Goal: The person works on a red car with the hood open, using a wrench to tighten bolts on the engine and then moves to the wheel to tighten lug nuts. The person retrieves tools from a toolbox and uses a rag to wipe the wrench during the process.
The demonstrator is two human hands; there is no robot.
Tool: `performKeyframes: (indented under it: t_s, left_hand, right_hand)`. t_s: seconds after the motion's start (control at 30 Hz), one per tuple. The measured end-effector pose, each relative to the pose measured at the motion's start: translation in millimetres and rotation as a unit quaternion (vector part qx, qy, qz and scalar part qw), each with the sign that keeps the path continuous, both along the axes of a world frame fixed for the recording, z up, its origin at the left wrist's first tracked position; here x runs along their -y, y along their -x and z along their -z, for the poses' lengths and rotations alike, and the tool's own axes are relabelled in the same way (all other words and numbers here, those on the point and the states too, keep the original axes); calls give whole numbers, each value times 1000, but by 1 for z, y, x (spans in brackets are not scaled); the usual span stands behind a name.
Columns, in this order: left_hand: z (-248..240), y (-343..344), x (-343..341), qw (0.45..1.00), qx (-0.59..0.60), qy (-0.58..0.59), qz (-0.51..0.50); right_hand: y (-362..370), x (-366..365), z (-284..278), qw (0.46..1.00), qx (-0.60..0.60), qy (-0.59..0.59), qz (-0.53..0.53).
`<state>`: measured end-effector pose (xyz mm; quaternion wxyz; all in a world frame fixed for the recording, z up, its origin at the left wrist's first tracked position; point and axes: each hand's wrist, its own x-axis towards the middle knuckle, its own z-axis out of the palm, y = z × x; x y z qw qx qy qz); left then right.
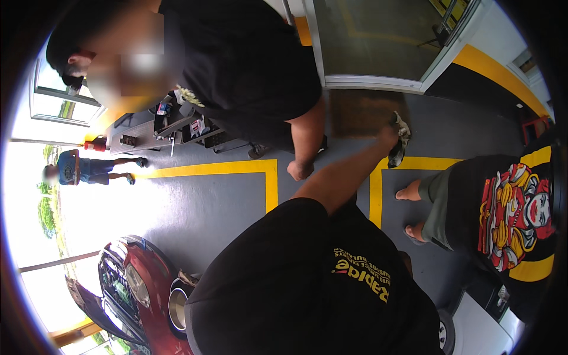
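Note:
My left arm reaches forward across the front of my black shirt [266, 278]. At its end my left hand [387, 135] is closed round a crumpled dark-and-pale cloth [402, 142], which hangs in folds beside the fingers above the floor. A brown doormat [358, 112] lies beyond that hand. A small patch of skin at the right side of my shirt may be my right arm, but my right hand is not visible. Close to my left forearm hangs a co-worker's loosely closed hand [300, 170], apart from mine.
A co-worker in black [242, 59] stands ahead beside a tool cart [189, 127]. At right stands a person in a printed shirt [515, 219]. A red car [148, 296] with raised hood is lower left, a white car [482, 325] lower right. A glass door [373, 44] stands ahead.

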<state>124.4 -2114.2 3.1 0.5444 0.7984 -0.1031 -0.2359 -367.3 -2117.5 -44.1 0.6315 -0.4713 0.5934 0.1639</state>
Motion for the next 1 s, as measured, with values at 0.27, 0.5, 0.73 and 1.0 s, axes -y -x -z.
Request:
performKeyframes:
  t_s: [0.27,0.5,0.73,1.0]
  left_hand:
    - [-32,-150,13,949,-218,227,-25]
    - [-48,-310,149,919,-275,235,156]
    - [-103,-355,266,840,-420,87,333]
    - [-115,-310,507,761,-484,84,424]
  right_hand:
    - [-99,44,16,999,45,-27,-5]
    - [-192,59,92,978,-187,-95,22]
    - [-429,218,27,992,-4,124,0]
    - [-546,470,8,991,-14,125,-49]
